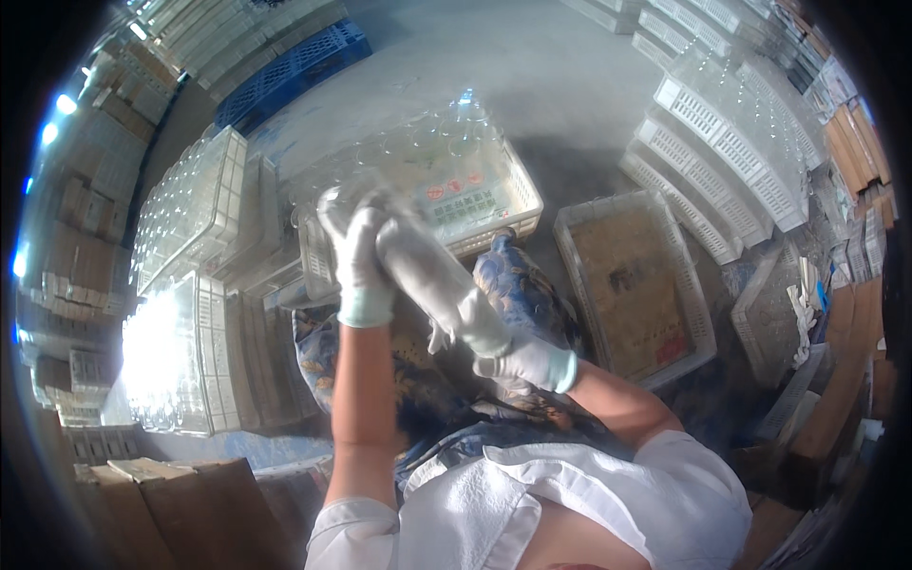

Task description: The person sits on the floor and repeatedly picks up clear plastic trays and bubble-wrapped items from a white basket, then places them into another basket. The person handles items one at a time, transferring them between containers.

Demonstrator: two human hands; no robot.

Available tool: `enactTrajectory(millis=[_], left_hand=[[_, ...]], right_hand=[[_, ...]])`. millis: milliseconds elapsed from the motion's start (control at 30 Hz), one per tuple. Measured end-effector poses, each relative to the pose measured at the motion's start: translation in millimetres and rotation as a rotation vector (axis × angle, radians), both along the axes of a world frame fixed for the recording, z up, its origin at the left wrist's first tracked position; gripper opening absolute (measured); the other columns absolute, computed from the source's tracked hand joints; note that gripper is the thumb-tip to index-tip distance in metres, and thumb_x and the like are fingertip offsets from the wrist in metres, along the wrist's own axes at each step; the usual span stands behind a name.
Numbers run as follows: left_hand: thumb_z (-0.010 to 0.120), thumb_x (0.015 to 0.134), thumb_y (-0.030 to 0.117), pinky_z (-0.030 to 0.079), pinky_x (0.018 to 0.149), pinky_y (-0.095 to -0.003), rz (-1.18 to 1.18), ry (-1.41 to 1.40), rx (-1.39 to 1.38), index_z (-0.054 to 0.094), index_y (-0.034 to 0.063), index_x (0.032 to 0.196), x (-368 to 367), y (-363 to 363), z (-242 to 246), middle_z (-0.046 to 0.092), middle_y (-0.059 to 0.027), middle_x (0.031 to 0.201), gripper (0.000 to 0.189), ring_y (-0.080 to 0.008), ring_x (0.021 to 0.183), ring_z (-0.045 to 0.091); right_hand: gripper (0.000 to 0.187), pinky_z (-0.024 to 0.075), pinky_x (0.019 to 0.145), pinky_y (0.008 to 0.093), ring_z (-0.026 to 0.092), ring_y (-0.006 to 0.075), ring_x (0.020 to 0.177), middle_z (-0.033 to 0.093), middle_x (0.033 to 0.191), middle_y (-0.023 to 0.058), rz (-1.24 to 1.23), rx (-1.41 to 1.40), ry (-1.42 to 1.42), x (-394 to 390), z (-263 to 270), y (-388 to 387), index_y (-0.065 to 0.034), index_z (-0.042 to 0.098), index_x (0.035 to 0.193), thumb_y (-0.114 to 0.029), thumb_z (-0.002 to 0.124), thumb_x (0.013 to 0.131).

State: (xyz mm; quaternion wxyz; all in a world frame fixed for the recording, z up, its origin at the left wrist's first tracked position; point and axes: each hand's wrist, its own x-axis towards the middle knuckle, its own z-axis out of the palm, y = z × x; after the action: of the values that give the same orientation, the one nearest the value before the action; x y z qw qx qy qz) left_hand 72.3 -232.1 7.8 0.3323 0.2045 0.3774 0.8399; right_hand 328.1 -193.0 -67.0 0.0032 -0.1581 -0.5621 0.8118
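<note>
My left hand (362, 267), in a white glove with a pale green cuff, is raised before the crate. Its fingers are blurred and lie against the upper end of a long pale, cloth-like thing (427, 274); whether they grip it I cannot tell. My right hand (531, 365), gloved alike, is closed around the lower end of that thing, above my lap. Finger-like white folds hang at its side. Beyond the hands stands a cream plastic crate (529, 187) with clear glassware (399, 142) and a printed sheet (463, 196).
To the right lie a crate with a cardboard sheet (627, 285) and stacked white crates (719, 142). Crates of glassware (192, 206) stand at the left, with a blue pallet (292, 71) behind. Cardboard boxes (171, 506) are at the lower left, and white gloves (805, 306) at the far right.
</note>
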Motion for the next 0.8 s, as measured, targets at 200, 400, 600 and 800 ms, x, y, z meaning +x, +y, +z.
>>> enactTrajectory(millis=[200, 400, 600, 800], left_hand=[[0.074, 0.086, 0.030, 0.059, 0.087, -0.0432, 0.151, 0.172, 0.042, 0.046, 0.0087, 0.135, 20.0, -13.1, 17.9, 0.063, -0.0152, 0.112, 0.060, -0.0275, 0.098, 0.067], [0.082, 0.080, 0.013, 0.057, 0.074, -0.0363, 0.469, 0.157, -0.218, 0.044, 0.0110, 0.135, -27.8, 24.2, -1.0, 0.063, -0.0106, 0.101, 0.067, -0.0221, 0.088, 0.065], [0.080, 0.086, 0.031, 0.060, 0.086, -0.0529, 0.374, -0.267, -0.031, 0.035, 0.0093, 0.142, -66.7, 23.9, 22.9, 0.041, -0.0258, 0.140, 0.075, -0.0364, 0.107, 0.061], [0.070, 0.095, 0.035, 0.043, 0.107, -0.0638, -0.122, -0.363, 0.147, 0.037, 0.0104, 0.147, 99.5, 83.1, 5.8, 0.038, -0.0245, 0.147, 0.067, -0.0405, 0.128, 0.050]], right_hand=[[0.050, 0.0479, 0.047, 0.0333, 0.060, 0.0192, 0.051, 0.063, 0.064, 0.0046, -0.123, 0.321, 0.099, -49.2, 21.2, -1.1, -0.0050, 0.067, 0.111, -0.048, 0.078, 0.087], [0.045, 0.0565, 0.061, 0.0478, 0.071, 0.0388, 0.070, 0.072, 0.078, 0.0183, -0.497, 1.164, -0.291, -15.0, 0.7, -3.1, -0.0067, 0.069, 0.108, -0.041, 0.081, 0.081], [0.037, 0.0583, 0.074, 0.0365, 0.074, 0.0203, 0.083, 0.075, 0.088, 0.0131, -0.867, 0.397, -0.036, 67.5, -10.4, 11.0, -0.0010, 0.068, 0.114, -0.021, 0.080, 0.086], [0.045, 0.0570, 0.072, 0.0341, 0.067, 0.0255, 0.104, 0.062, 0.132, 0.0195, -1.017, -0.178, 0.529, 34.7, -4.5, 79.5, 0.0008, 0.062, 0.125, -0.031, 0.073, 0.095]])
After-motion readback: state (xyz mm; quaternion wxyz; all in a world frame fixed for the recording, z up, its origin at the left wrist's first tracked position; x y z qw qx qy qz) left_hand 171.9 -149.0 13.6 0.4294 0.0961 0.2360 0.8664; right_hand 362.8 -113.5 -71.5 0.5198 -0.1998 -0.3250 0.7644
